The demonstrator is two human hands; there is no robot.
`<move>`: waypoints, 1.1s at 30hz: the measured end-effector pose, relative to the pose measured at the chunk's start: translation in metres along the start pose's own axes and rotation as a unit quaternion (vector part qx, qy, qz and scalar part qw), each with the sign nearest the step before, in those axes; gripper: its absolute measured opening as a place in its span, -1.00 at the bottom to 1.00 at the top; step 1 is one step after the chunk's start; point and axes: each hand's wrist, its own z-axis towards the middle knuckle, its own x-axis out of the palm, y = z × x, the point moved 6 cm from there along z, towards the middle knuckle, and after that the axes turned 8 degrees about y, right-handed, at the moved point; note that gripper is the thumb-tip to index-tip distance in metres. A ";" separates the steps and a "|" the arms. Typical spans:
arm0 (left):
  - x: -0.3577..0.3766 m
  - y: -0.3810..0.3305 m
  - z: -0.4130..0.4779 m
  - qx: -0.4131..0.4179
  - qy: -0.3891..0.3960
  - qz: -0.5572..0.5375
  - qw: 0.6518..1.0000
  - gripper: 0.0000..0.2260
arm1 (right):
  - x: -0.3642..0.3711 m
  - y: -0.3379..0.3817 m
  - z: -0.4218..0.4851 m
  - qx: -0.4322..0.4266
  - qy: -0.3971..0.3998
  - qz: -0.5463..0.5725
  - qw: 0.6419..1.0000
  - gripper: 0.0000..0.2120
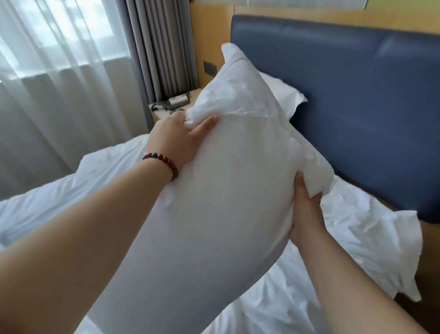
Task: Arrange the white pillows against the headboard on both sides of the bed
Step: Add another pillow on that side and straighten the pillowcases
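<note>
I hold a large white pillow (220, 183) up in the air over the bed, tilted with one corner pointing up. My left hand (179, 136), with a bead bracelet at the wrist, grips a bunch of its cover on the left edge. My right hand (307, 209) clutches its right edge from underneath. Behind it a second white pillow (281, 92) leans against the blue padded headboard (378, 108) on the far side; only its upper corner shows. A third crumpled white pillow (367, 233) lies flat at the near side below the headboard.
Rumpled white bedding (36, 217) covers the bed. A nightstand (165, 110) with a phone stands at the far side by grey curtains (156, 36) and sheer window drapes (41, 66). Wooden wall panelling (209, 32) surrounds the headboard.
</note>
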 end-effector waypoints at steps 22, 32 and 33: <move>0.296 -0.128 -0.016 -0.061 0.361 0.006 0.930 -0.57 | -0.168 0.061 0.118 -0.042 0.052 -0.236 0.969 -0.21; 0.343 -0.116 -0.125 -0.077 0.375 -0.243 0.891 -0.59 | -0.185 0.012 0.081 0.058 -0.127 -0.342 0.929 0.17; 0.348 -0.119 -0.135 -0.066 0.387 -0.245 0.887 -0.56 | -0.194 0.005 0.077 0.075 -0.142 -0.333 0.929 0.21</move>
